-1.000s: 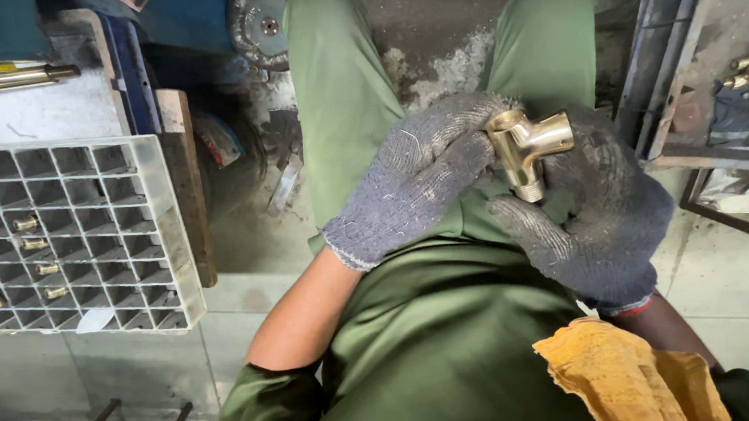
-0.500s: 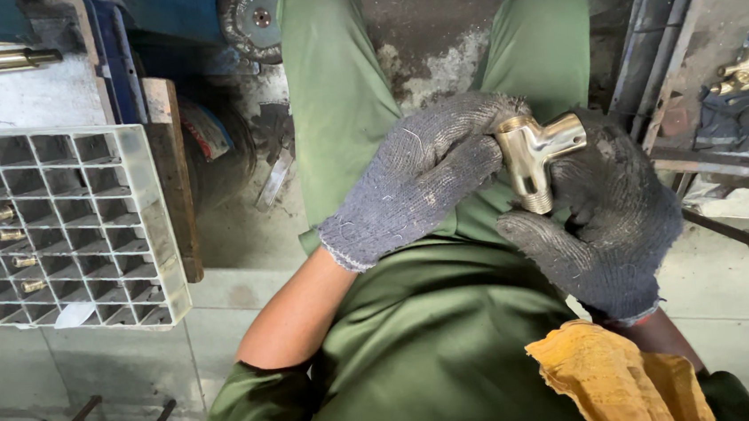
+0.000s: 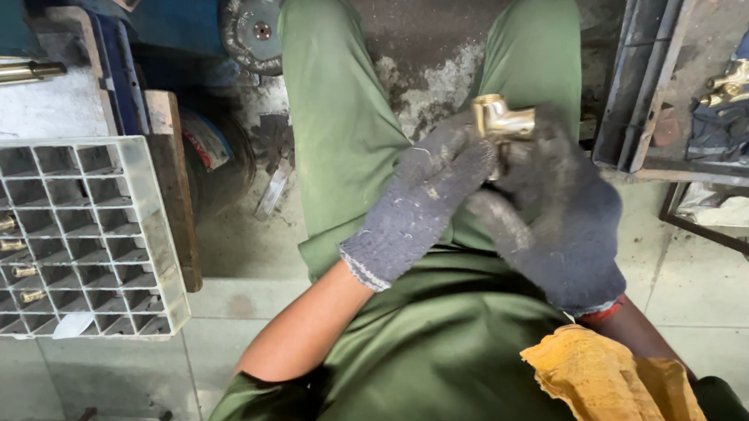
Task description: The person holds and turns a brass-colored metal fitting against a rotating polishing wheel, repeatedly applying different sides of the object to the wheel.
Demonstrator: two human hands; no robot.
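Item: brass fitting, held above the lap in both gloved hands; left hand and right hand fingers closed on it. Risk: grimy gloves slip, fitting drops between the knees, right of the compartment tray.

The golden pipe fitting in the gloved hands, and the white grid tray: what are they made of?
Golden pipe fitting: probably brass, with a yellow metallic shine. White grid tray: seems moulded plastic, matt and slightly translucent, with thin walls.
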